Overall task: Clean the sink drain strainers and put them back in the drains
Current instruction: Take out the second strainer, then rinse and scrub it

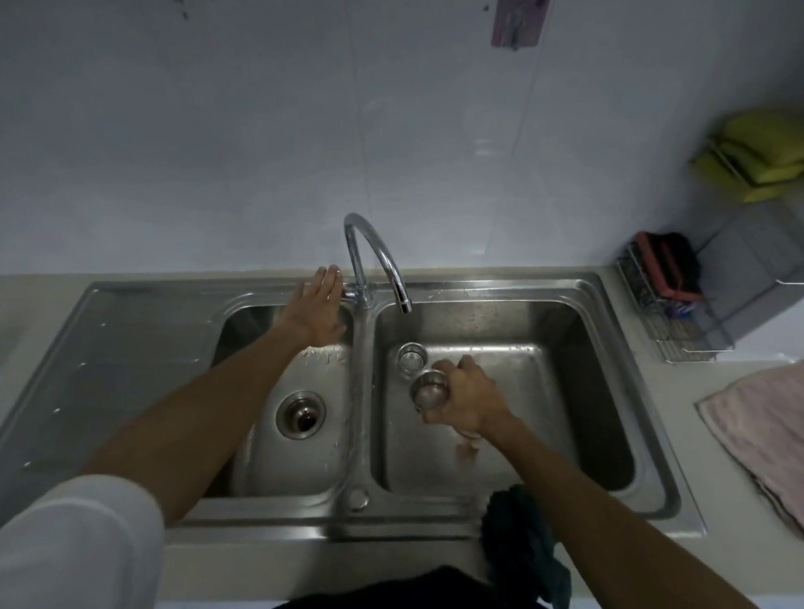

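Now the right hand (467,396) grips a strainer (428,392) inside the sink's (485,285) right basin; the left hand (318,307), fingers straight, is beside the tap (374,256) at the back edge.

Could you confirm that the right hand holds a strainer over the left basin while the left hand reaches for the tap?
No: the head view shows the right hand holding the strainer over the right basin, not the left; the left hand does reach for the tap.
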The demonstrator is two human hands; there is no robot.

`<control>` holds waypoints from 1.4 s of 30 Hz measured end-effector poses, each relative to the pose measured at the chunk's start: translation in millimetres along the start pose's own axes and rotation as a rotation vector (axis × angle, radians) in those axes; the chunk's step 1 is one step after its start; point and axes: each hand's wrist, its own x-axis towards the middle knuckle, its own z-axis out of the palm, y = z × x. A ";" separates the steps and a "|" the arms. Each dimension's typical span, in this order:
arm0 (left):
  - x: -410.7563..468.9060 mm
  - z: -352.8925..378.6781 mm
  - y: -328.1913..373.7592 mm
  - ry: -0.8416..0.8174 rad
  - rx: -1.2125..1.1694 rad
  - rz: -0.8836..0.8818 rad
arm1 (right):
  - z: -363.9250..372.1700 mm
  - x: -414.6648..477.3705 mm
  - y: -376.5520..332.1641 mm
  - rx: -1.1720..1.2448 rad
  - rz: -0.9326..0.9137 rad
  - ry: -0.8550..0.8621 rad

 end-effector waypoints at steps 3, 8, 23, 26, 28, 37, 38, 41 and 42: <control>6.8 -3.7 -5.2 -0.023 -0.005 0.018 | -9.2 10.7 -8.3 -0.010 -0.019 0.008; 20.5 -0.8 -16.0 -0.030 0.000 0.013 | -15.5 27.6 -22.8 -0.019 -0.029 0.004; 68.6 -6.8 -36.9 -0.107 0.024 -0.095 | -10.7 48.8 -23.8 -0.024 -0.018 -0.026; 71.3 -7.9 -40.0 -0.088 -0.029 -0.095 | -12.3 48.7 -22.6 -0.027 -0.023 -0.033; 66.9 -8.5 -34.5 -0.016 -0.148 -0.142 | -13.0 48.3 -22.1 -0.032 -0.027 -0.037; -19.0 35.3 61.1 -0.113 -1.005 0.064 | -13.7 35.8 -14.5 -0.070 -0.092 0.072; -24.1 40.1 72.0 -0.106 -1.048 0.061 | -13.8 35.2 -12.8 -0.098 -0.111 0.105; -28.6 46.7 93.2 -0.059 -1.154 0.028 | -14.5 34.6 -8.0 -0.179 -0.152 0.191; -28.7 46.1 96.6 -0.041 -1.152 0.042 | -15.0 34.0 -6.7 -0.207 -0.157 0.214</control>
